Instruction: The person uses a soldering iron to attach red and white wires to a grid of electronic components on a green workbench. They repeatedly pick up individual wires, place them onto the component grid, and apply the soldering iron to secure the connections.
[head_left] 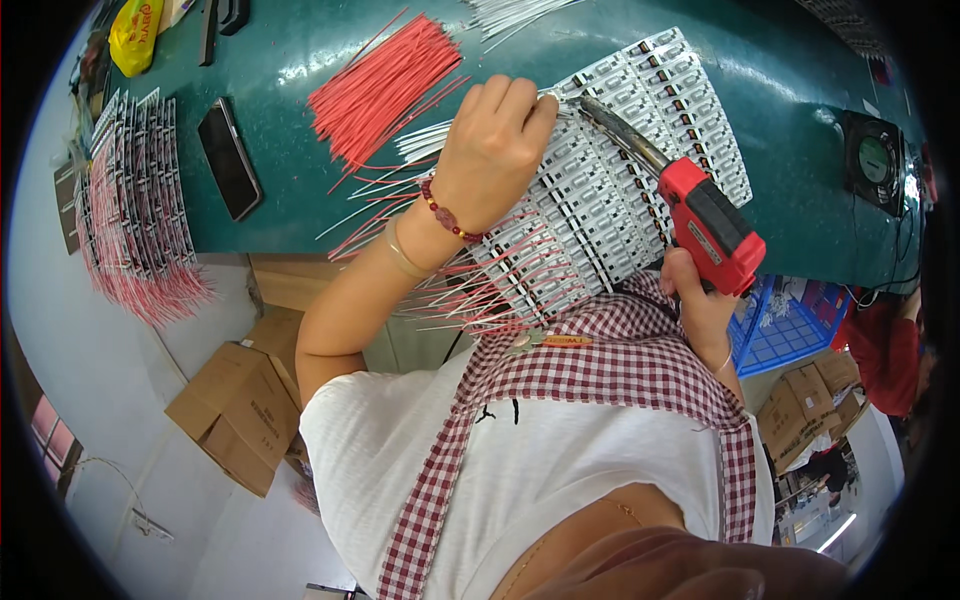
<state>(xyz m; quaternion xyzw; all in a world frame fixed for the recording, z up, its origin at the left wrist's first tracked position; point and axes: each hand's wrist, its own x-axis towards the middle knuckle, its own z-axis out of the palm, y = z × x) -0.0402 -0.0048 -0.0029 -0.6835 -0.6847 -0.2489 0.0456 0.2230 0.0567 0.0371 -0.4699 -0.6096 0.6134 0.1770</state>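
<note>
In the head view, your right hand (700, 305) is wrapped round the grip of the red-and-black soldering gun (708, 222). Its long axis slants from lower right to upper left, tip over the sheet of boards (625, 185) on the counter (285, 205), pointing at your left hand (495, 145). That one is curled; whether its hidden fingertips clamp a wire, I can't tell. The gun bears a small pale label; the yellow bag (135, 38) carries red lettering.
</note>
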